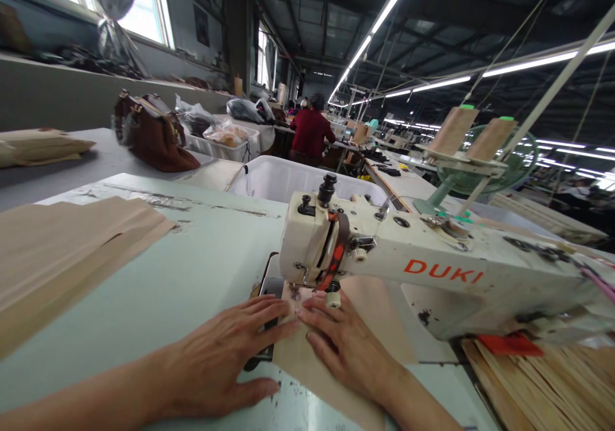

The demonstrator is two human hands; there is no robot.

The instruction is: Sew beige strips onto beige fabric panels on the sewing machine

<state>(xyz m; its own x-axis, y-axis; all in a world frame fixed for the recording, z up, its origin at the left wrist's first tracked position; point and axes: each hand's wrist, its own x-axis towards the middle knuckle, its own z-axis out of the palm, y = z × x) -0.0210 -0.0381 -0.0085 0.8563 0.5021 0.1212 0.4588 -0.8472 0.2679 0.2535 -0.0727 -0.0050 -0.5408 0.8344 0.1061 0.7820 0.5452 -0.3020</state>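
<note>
A sheet of beige fabric (331, 389) lies under the needle of a white sewing machine (384, 252) marked DUKI. My left hand (230, 348) rests flat at the left of the needle, fingertips on the fabric's edge and thumb spread apart over the table. On the other side my right hand (341, 338) lies on the fabric with its fingers stretched out toward the presser foot (295, 293). The fingertips of both hands are close to the needle. Part of the fabric passes behind the machine head.
Folded beige fabric (57, 245) covers the table's left part. A stack of tan pieces (552, 380) sits at lower right. Behind stand a white tub (288, 178), a brown handbag (154, 133) and thread cones (454, 130). A person in red (311, 133) sits farther back.
</note>
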